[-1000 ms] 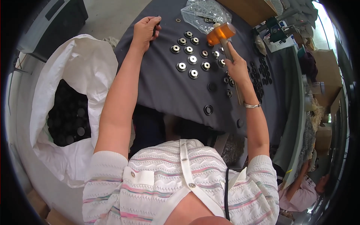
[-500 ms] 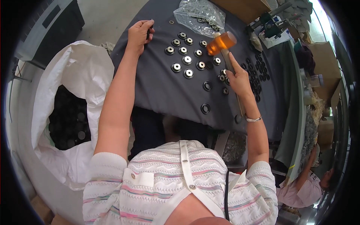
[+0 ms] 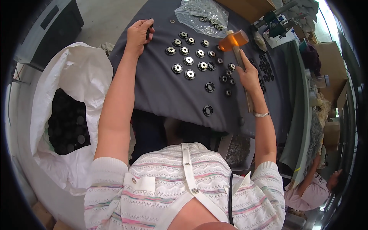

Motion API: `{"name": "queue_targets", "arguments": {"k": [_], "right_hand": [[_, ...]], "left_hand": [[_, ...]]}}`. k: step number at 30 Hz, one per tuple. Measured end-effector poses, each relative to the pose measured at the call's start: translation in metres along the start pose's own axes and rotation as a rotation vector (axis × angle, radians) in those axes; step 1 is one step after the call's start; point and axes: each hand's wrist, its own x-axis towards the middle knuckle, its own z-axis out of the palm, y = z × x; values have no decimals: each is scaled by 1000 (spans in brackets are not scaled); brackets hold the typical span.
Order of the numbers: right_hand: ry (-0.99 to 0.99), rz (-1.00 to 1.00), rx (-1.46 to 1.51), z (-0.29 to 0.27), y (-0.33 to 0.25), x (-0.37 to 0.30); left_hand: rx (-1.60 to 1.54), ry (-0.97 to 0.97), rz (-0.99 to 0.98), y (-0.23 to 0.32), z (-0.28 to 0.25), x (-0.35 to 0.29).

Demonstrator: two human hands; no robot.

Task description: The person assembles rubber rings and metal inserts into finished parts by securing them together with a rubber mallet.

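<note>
My right hand (image 3: 250, 76) grips the wooden handle of a mallet (image 3: 234, 40) with a translucent orange head. The mallet head hovers above or rests near the right side of a group of round black parts with shiny metal centres (image 3: 188, 60); which of the two I cannot tell. Over the far left of the cloth, my left hand (image 3: 138, 37) is closed with a small dark piece between thumb and fingers, its shape mostly hidden. Just below the group lie black rings without metal centres (image 3: 209, 87), and another ring (image 3: 207, 110) sits nearer the front edge.
A clear plastic bag of metal rings (image 3: 203, 17) lies at the back. Many black parts (image 3: 265, 67) spread along the right of the grey cloth (image 3: 165, 92). A white sack of black parts (image 3: 97, 76) stands at left. A green metal tool (image 3: 276, 25) stands far right; another person (image 3: 314, 191) sits right.
The mallet and my right hand have moved a little to the right, uncovering a metal-centred part. My left hand stays closed in nearly the same place. The whole view has shifted slightly.
</note>
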Motion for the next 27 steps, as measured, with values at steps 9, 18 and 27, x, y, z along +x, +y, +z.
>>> {"name": "queue_targets", "arguments": {"k": [9, 18, 27], "right_hand": [[-54, -158, 3, -14, -66, -76], [-99, -55, 180, -11, -65, -73], [-28, -8, -237, -1, -23, -57]], "left_hand": [[30, -15, 30, 0, -2, 0], [38, -13, -4, -2, -3, -4], [52, -29, 21, 1, 4, -1]]}}
